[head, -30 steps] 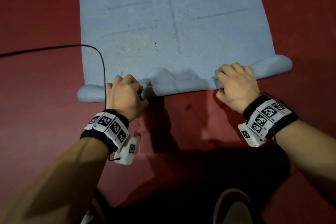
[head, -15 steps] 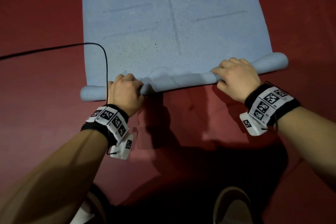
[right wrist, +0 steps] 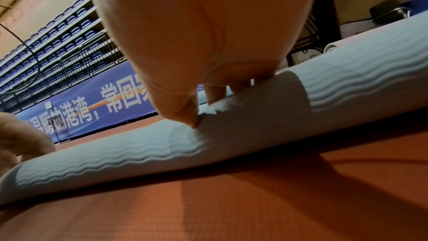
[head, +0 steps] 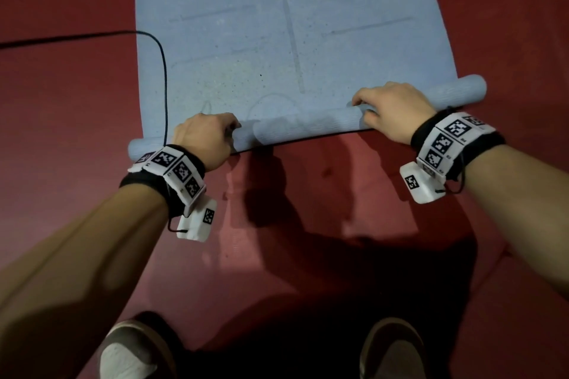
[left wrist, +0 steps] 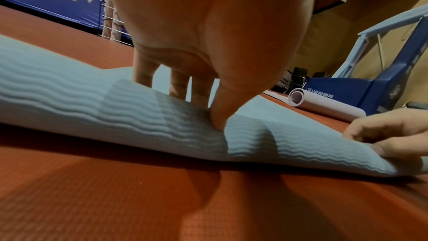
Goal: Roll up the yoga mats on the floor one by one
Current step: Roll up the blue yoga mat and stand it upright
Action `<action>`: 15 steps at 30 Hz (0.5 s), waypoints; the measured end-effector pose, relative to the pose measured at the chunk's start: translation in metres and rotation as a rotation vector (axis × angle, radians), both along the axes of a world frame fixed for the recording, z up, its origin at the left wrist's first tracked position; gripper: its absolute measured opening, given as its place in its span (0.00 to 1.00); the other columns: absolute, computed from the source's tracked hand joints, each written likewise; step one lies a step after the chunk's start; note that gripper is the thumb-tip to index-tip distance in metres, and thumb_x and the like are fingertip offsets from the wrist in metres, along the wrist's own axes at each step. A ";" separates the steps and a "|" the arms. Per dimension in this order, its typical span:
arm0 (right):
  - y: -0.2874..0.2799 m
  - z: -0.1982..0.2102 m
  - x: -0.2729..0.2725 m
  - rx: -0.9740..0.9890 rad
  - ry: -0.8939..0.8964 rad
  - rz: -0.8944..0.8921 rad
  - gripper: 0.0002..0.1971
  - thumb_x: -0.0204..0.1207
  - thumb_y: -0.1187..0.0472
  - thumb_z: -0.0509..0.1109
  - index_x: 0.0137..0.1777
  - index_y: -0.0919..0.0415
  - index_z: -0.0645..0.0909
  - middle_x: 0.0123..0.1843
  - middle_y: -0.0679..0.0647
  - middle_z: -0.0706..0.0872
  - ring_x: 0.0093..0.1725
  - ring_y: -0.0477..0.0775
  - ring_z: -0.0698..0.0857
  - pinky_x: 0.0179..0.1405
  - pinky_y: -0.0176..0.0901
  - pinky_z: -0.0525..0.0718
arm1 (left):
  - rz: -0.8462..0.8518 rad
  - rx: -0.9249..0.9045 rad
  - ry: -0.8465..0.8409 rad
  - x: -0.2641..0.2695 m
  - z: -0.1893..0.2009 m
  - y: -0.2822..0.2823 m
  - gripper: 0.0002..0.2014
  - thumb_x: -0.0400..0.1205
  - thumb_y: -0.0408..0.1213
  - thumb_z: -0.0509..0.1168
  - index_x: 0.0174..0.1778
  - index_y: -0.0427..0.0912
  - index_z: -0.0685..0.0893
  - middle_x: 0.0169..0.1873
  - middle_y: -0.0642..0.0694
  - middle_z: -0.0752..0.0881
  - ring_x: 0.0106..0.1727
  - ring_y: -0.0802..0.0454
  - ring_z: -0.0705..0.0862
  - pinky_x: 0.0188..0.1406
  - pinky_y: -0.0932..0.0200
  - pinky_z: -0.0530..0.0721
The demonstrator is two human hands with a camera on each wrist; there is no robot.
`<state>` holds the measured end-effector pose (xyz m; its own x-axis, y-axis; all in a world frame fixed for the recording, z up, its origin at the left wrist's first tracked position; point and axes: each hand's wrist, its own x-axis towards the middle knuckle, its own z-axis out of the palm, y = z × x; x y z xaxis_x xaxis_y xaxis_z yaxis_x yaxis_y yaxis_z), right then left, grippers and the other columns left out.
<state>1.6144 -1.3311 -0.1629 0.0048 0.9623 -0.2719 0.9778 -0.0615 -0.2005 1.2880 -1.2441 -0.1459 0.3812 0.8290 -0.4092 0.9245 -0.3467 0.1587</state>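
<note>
A soft light-blue foam yoga mat (head: 277,40) lies flat on the dark red floor (head: 308,224). Its near end is curled up into a thin roll (head: 308,128) that runs from side to side, a bit crooked, with the right end farther away than the left. The top of the mat has faint lines and a half circle pressed into it. The outside of the roll has wavy ridges (easy to see from the wrist cameras).

The person's left hand (head: 203,138) sits on the roll near its left end, fingers bent over the far side and thumb pushing into the near side. The right hand (head: 391,111) grips the roll near its right end the same way, fingers wrapped over and thumb dug in.

A thin black cable (head: 160,64) crosses the floor and runs down the mat's left edge. Another pale rolled-up mat (left wrist: 324,104) lies on the floor far off to the right. Two shoes (head: 129,351) show at the bottom.
</note>
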 end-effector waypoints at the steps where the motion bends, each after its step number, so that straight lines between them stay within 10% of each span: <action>1: 0.000 -0.001 0.000 -0.005 -0.003 0.004 0.16 0.80 0.58 0.67 0.67 0.53 0.82 0.57 0.60 0.87 0.59 0.66 0.81 0.57 0.55 0.74 | 0.015 -0.011 -0.002 0.001 0.000 0.001 0.14 0.82 0.41 0.66 0.63 0.55 0.85 0.54 0.43 0.90 0.56 0.37 0.86 0.50 0.49 0.81; 7: -0.002 -0.007 -0.002 0.114 -0.030 -0.030 0.14 0.78 0.60 0.68 0.61 0.51 0.88 0.58 0.55 0.82 0.61 0.63 0.76 0.60 0.58 0.68 | 0.002 -0.044 -0.005 0.007 -0.002 0.010 0.17 0.81 0.36 0.66 0.65 0.53 0.87 0.63 0.43 0.80 0.66 0.38 0.78 0.61 0.39 0.81; 15: -0.007 -0.015 -0.009 0.253 -0.039 -0.045 0.11 0.76 0.67 0.67 0.56 0.56 0.82 0.50 0.55 0.86 0.54 0.64 0.81 0.57 0.58 0.69 | 0.037 0.180 -0.030 0.011 -0.008 -0.002 0.12 0.79 0.32 0.64 0.56 0.51 0.83 0.51 0.46 0.87 0.54 0.39 0.85 0.62 0.44 0.69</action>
<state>1.6057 -1.3386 -0.1781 0.0553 0.9982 -0.0213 0.9824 -0.0582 -0.1776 1.2991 -1.2462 -0.1541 0.3592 0.9014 -0.2419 0.9328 -0.3382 0.1246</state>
